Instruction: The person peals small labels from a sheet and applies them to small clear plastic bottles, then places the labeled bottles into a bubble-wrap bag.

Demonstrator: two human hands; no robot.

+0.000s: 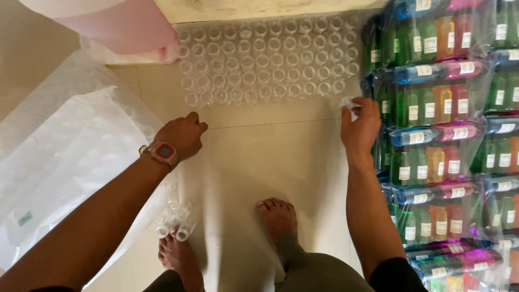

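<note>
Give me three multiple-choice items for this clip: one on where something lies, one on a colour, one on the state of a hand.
1. Where does the block of clear empty bottles stand?
A. On the floor ahead of the hands
B. On a shelf
C. In a crate

2. What colour is the wristwatch on the left arm?
A. Black
B. Pink
C. Yellow

3. What is the right hand doing?
A. Resting flat on the floor
B. Pinching a small clear bottle
C. Gripping a packet of coloured bottles

Answers: 1 A, the bottles stand in rows on the tiled floor. 2 B, its case and strap look pink. 3 B, the fingertips close on one clear bottle beside the wrapped packs of coloured bottles.
</note>
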